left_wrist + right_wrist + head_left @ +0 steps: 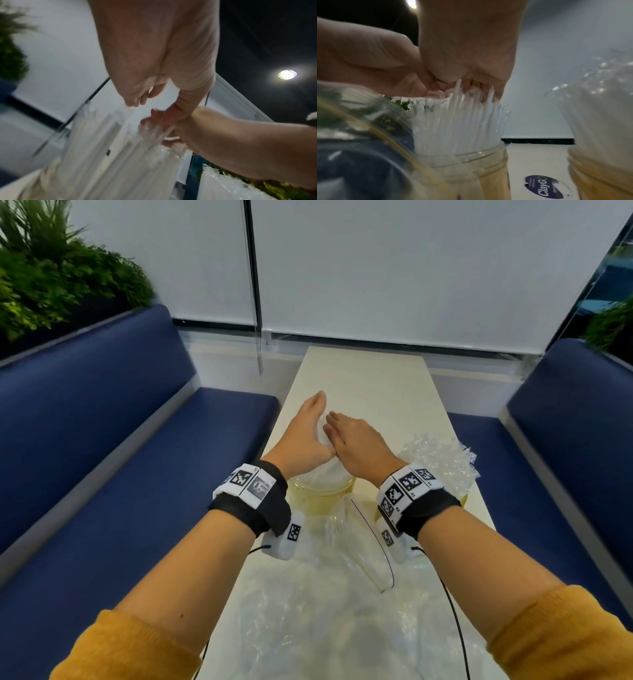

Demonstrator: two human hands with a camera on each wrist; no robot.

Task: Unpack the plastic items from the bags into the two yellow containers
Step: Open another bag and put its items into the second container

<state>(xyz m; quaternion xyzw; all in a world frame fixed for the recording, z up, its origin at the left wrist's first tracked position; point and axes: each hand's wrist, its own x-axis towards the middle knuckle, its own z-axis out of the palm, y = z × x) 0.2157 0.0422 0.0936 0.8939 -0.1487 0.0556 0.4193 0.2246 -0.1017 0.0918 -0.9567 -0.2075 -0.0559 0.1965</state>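
A yellow container (322, 503) (471, 169) stands on the table and holds a bundle of upright white plastic sticks (327, 474) (102, 142) (458, 121). My left hand (310, 422) (154, 54) (368, 60) lies with straight fingers against the bundle's left side. My right hand (349, 436) (467, 47) (223, 142) rests flat on the tips of the sticks. A second yellow container (463, 498) (599, 175) to the right, partly hidden by my right wrist, is filled with clear plastic items (438, 460) (599, 108).
Crumpled clear bags (325, 604) lie on the near part of the narrow cream table (370, 378). Blue benches (137, 474) (565, 457) flank the table. A round ClayGo sticker (546, 188) sits on the tabletop between the containers.
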